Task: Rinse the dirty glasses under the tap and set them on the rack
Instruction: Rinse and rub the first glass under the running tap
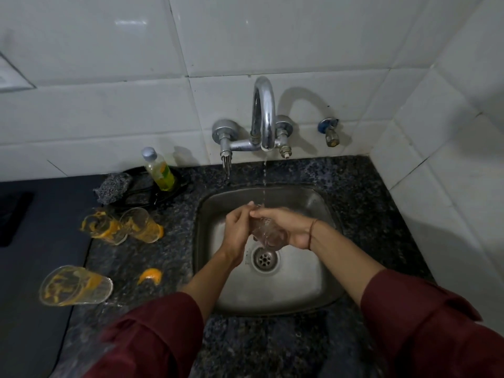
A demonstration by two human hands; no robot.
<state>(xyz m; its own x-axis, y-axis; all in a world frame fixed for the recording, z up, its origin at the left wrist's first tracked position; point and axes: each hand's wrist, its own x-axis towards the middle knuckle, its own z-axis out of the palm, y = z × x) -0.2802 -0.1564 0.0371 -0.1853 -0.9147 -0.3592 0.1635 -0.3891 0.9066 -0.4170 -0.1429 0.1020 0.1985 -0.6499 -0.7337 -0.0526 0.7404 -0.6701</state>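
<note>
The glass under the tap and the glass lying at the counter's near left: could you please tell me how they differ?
The glass under the tap looks clear; the lying glass is smeared with orange pulp. The first is held tilted over the sink by the left hand and right hand; the second rests sideways on the counter, untouched. Both are transparent tumblers.

Free counter point(362, 203) right of sink point(300, 282); left — dirty glasses point(141, 225) (three)
</note>
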